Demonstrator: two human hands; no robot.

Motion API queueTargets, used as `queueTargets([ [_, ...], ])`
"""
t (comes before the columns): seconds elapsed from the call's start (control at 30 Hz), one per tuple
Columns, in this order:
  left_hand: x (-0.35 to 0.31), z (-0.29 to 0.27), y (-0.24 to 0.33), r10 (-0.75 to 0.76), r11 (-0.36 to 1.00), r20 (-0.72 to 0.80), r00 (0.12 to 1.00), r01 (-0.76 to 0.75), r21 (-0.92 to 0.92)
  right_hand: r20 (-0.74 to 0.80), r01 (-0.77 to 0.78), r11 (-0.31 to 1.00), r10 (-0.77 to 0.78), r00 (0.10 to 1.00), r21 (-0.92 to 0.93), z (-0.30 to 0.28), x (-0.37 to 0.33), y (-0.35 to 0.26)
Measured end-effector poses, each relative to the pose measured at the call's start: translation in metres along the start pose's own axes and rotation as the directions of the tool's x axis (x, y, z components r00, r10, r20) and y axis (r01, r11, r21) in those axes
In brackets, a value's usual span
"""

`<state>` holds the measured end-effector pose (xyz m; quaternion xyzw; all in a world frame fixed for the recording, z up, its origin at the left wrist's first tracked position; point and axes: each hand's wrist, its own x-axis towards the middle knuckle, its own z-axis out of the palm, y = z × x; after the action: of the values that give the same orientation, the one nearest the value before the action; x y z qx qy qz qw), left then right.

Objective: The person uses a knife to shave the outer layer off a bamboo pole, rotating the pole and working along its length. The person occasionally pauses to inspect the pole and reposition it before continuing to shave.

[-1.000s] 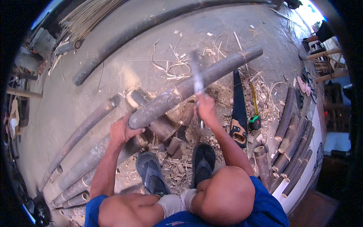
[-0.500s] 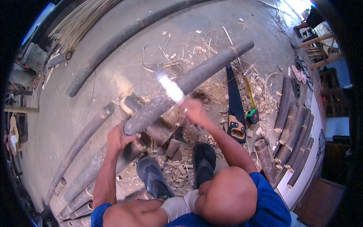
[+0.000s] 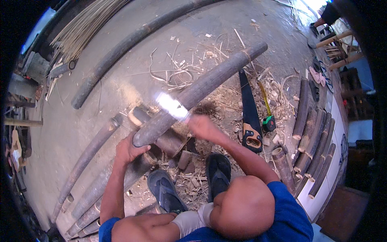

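While left hand (image 3: 127,149) clasps bamboo pole (image 3: 215,80), right hand (image 3: 203,127) clenched, apparently on glaring blade (image 3: 172,106)

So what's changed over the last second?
The right hand has moved left and toward the person, bringing the blade along the pole, closer to the left hand. The blade now shows bright glare. Nothing was visibly taken up or let go: the left hand stays at the pole's near end, and the saw and tape measure lie where they were.
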<state>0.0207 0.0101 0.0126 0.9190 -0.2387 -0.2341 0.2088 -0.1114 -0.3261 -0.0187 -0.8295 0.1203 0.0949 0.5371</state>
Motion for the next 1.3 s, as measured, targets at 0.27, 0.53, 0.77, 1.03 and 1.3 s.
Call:
queueTargets([
  [0.27, -0.006, 0.005, 0.004, -0.018, 0.992, -0.042, 0.999, 0.023, 0.121, -0.335, -0.129, 0.927, 0.253, 0.908, 0.351, 0.000, 0.010, 0.015],
  [0.53, -0.001, 0.002, -0.001, -0.040, 0.999, 0.013, 0.999, 0.040, -0.019, -0.451, -0.014, 0.909, 0.221, 0.865, 0.417, 0.016, 0.013, 0.023],
  [0.77, 0.003, -0.002, -0.001, -0.008, 0.999, 0.031, 0.999, 0.009, -0.037, -0.096, -0.149, 0.981, 0.161, 0.982, 0.125, -0.021, 0.017, 0.030],
  [1.03, -0.001, 0.010, -0.004, 0.068, 0.995, -0.076, 0.995, -0.073, -0.067, -0.071, 0.290, 0.926, -0.315, 0.946, -0.242, 0.022, 0.009, 0.018],
  [1.3, -0.009, 0.010, 0.004, 0.003, 0.994, -0.073, 0.997, 0.005, 0.108, -0.278, -0.160, 0.964, 0.216, 0.936, 0.211, -0.007, 0.009, 0.013],
])
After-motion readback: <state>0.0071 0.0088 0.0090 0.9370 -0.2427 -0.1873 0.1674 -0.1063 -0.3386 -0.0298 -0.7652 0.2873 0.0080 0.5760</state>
